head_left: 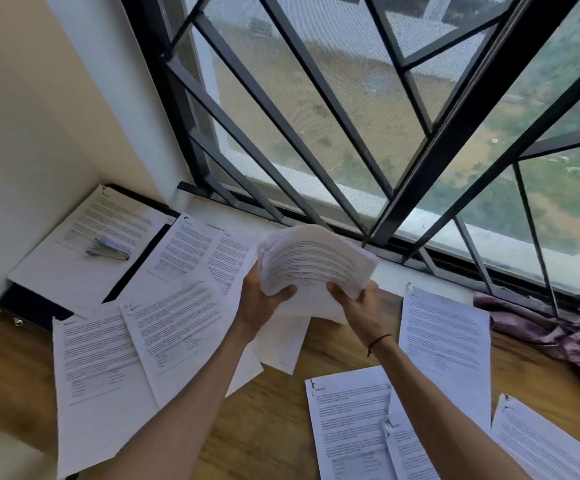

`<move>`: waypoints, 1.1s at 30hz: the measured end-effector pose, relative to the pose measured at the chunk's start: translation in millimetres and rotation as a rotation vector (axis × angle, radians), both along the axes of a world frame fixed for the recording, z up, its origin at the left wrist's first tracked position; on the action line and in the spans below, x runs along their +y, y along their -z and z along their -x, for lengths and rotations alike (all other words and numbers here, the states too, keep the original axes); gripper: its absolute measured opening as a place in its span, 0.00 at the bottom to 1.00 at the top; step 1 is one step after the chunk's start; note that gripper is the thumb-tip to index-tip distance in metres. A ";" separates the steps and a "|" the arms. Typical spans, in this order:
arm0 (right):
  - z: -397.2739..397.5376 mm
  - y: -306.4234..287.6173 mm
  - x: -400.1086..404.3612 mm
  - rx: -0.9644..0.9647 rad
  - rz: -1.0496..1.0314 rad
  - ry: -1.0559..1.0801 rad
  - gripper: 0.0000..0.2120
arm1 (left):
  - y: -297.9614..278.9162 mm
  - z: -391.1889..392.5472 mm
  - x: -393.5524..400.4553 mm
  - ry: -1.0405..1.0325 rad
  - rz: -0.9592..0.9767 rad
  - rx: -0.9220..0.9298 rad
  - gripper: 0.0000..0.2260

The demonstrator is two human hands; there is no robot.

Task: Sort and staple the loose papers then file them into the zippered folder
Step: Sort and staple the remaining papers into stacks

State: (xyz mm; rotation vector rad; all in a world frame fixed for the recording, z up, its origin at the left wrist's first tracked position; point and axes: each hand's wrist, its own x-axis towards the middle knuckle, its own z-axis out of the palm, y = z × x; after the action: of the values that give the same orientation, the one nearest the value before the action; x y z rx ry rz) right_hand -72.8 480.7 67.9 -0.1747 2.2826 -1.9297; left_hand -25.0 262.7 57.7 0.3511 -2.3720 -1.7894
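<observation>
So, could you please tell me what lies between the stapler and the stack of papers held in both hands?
In the head view, overlapping printed sheets lie between the stapler and the held stack.

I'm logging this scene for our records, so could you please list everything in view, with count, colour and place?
Stack of papers: one, white, held up in front of the window.
Loose papers: several, white with print, spread on the wooden floor, left and right of the arms.
Folder: one, dark, far left by the wall, with white sheets lying on it.
Stapler: one, pale bluish, blurred, on the sheets over the folder.
Cloth: one, purple, crumpled at right below the window.
Window grille: one, black bars, along the back.
Wristband: one, dark, right wrist.
Left hand: grips the stack's lower left edge.
Right hand: grips its lower right edge.
</observation>
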 end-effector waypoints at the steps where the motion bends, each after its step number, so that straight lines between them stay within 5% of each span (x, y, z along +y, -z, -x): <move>1: -2.2 4.8 2.1 -0.009 -0.025 -0.002 0.11 | -0.8 -2.4 1.2 0.001 0.018 0.000 0.29; 6: -2.6 8.0 5.7 -0.022 -0.050 -0.049 0.12 | -4.4 -1.7 -0.7 -0.001 -0.151 -0.006 0.22; 17: 13.6 17.3 -8.6 -0.008 -0.147 -0.072 0.08 | -0.6 6.2 -5.7 -0.034 -0.210 -0.097 0.04; 24: 17.6 16.1 -34.8 0.021 -0.181 -0.120 0.05 | -5.5 -0.9 -31.2 -0.106 -0.287 -0.068 0.12; 29: 8.1 21.8 -57.3 0.053 -0.195 -0.140 0.12 | -5.4 -11.8 -50.3 -0.154 -0.309 -0.049 0.07; 33: 3.8 26.8 -75.0 -0.003 -0.204 -0.227 0.07 | -1.9 -24.6 -70.3 -0.208 -0.324 -0.091 0.07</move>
State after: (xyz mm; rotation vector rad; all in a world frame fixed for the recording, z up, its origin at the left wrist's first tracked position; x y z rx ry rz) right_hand -76.6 405.7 41.1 -0.3877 2.3240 -1.5765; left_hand -0.4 192.3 59.6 0.7038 -2.0052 -2.0899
